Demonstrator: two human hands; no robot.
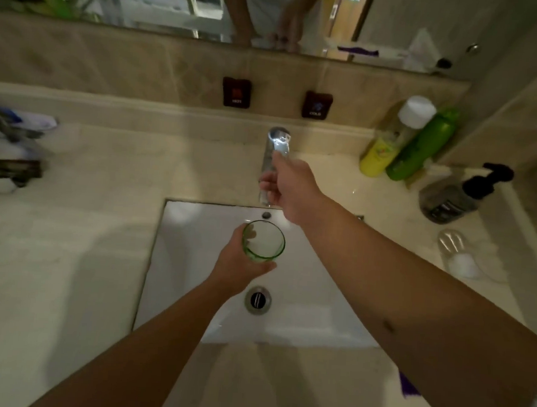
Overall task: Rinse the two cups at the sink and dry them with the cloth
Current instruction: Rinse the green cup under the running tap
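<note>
The left hand [238,264] grasps the green cup [264,241] upright, mouth up, over the sink [196,230], just below and nearer than the right hand [288,189], probably to catch water. The right hand curls round the tap [274,159], likely to work it. No stream shows. A clear cup [456,251] lies on the counter, well right of both hands.

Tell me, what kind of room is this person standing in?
Most likely a bathroom: a white sink set in a marble counter, a mirror above it, and toiletry bottles by the wall. The left hand holds a green cup under the faucet.
</note>
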